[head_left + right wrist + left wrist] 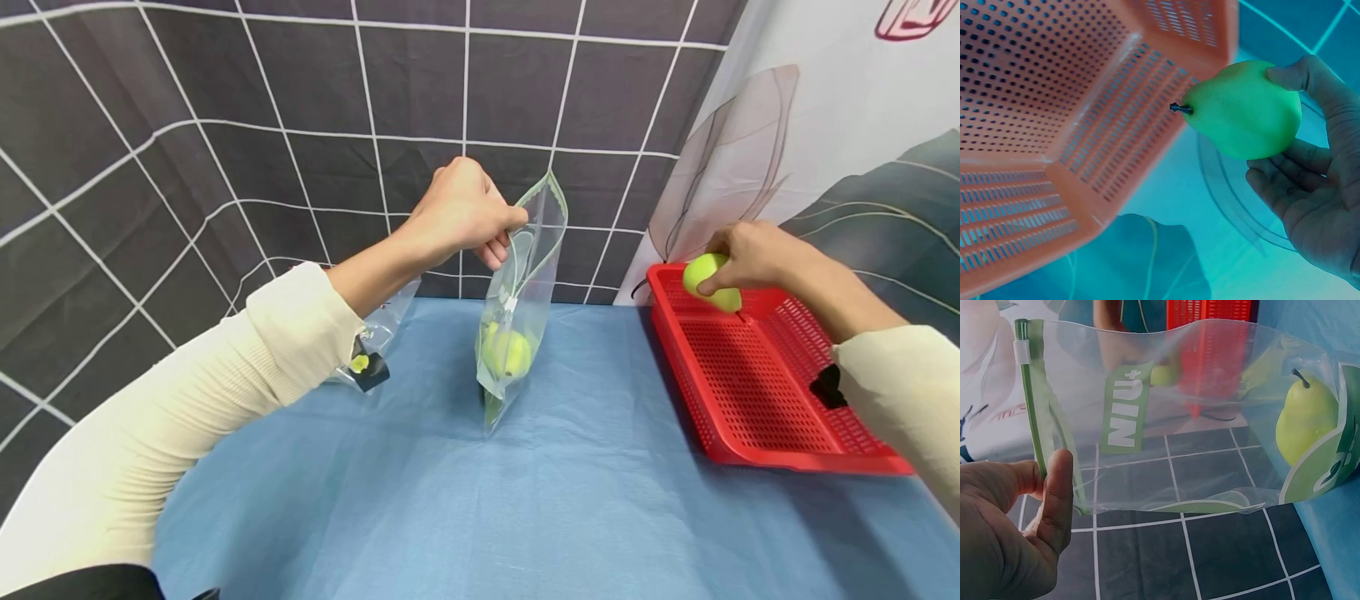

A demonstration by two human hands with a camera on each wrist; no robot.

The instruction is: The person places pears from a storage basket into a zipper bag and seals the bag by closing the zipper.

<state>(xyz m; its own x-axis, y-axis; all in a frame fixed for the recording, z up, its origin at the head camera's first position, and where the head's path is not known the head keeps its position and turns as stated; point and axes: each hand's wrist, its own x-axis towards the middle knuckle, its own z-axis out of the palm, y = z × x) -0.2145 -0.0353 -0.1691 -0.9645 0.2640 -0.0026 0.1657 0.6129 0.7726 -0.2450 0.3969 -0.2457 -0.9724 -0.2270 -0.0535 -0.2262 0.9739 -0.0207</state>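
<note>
My left hand (pixel 465 208) pinches the green-edged rim of a clear slider-zip bag (pixel 542 267), which hangs with its lower end at the blue cloth. A yellow-green pear (pixel 1304 419) lies in the bottom of the bag, stem visible in the left wrist view; the green print covers part of it. At the right, my right hand (pixel 761 254) grips another yellow-green pear (pixel 1247 112) between thumb and fingers. This pear is above the far end of the red perforated basket (pixel 690 400), its dark stem pointing away from the palm in the right wrist view.
Behind my left forearm lies another clear plastic bag (pixel 386 321), partly hidden, with a black-and-yellow patch near it. A dark tiled-pattern backdrop (pixel 412 83) rises behind the blue cloth (pixel 480 508). A printed white curtain (pixel 817 75) hangs behind the basket.
</note>
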